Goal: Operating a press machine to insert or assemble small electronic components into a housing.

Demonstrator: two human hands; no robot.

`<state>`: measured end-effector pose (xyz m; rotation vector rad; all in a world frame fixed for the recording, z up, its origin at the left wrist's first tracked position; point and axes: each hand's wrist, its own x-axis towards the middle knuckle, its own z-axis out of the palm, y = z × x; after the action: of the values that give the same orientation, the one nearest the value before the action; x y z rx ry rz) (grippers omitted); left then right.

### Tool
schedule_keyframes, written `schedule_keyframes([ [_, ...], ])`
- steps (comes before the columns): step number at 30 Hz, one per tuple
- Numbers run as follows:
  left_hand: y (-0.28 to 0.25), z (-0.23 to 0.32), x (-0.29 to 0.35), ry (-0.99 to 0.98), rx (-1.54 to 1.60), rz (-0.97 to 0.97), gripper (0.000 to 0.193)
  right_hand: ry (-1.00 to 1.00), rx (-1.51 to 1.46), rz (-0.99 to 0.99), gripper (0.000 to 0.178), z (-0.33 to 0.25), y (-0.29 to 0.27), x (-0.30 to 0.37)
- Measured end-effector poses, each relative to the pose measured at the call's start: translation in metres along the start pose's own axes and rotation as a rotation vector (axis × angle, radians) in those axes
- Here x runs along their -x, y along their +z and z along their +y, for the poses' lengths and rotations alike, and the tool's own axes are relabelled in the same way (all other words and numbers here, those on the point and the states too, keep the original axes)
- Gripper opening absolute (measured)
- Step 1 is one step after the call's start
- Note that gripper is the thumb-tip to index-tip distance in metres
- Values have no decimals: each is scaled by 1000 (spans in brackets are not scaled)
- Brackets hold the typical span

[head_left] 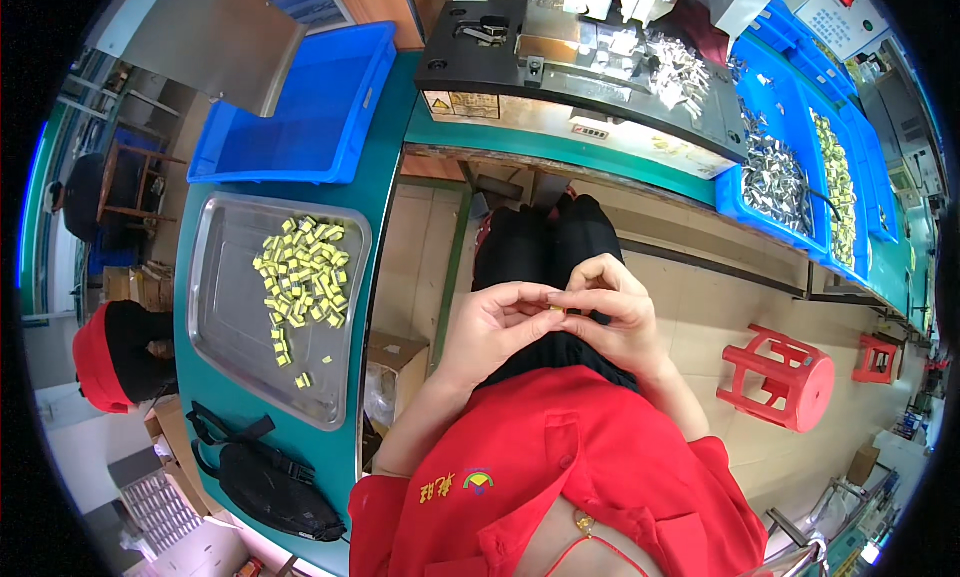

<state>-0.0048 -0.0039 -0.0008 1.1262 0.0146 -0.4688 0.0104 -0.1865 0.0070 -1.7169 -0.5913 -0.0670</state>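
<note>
My left hand (508, 327) and my right hand (612, 312) meet in front of me, above my lap. Their fingertips pinch a small yellow part (556, 308) between them; the fingers cover most of it. It resembles the small yellow blocks with metal bits (303, 265) piled in the steel tray (222, 322) on the green table to my left. One yellow block (303, 381) lies apart from the pile, near the tray's front.
A blue bin (270, 142) stands behind the tray, a black waist bag (270, 482) in front. Ahead is a machine bench with loose metal pieces (680, 72). Blue bins of metal parts (772, 182) and yellow parts (836, 182) stand right. A red stool (785, 377) is on the floor.
</note>
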Motion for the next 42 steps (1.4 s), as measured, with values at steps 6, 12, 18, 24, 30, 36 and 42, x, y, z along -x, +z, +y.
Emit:
schedule_keyframes([
  [6, 11, -4, -5, 123, 53, 34, 35, -25, 133, 208, 31, 8, 16, 7],
  [12, 16, -5, -9, 236, -4, 67, 39, 11, 78, 247, 32, 6, 11, 3],
  [18, 15, -1, -8, 444, -404, 150, 51, -62, 81, 185, 29, -2, -2, -3],
  [24, 17, 1, -4, 506, -546, 149, 52, -156, 231, 146, 24, -6, -1, -5],
  [30, 17, 1, -2, 487, -554, 125, 50, -185, 295, 188, 23, -4, 2, -1],
  [36, 13, 0, -8, 400, -342, 113, 39, 139, -242, 165, 27, 1, -4, -9],
  [42, 18, 11, -9, 444, -471, 25, 26, 134, -130, 9, 18, -1, -20, -13],
])
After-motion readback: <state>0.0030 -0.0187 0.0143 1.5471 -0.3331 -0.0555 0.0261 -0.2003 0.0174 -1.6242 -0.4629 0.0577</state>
